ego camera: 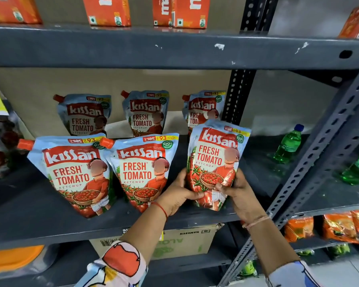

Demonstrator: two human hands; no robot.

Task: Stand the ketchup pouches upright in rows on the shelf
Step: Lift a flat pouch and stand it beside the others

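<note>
Grey shelf: blue-red ketchup pouch upright.

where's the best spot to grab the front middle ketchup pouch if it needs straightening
Grip the front middle pouch low on its body, one hand on each side edge, coming in from the front of the shelf. That is how the left hand and right hand hold the right-hand pouch. The wide base probably steadies it; the orange spout at the top corner likely gives poor control.

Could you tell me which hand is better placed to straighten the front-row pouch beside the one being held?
Probably the left hand: it grips the held pouch on the side nearest the middle front pouch. The right hand is on the far side.
</note>
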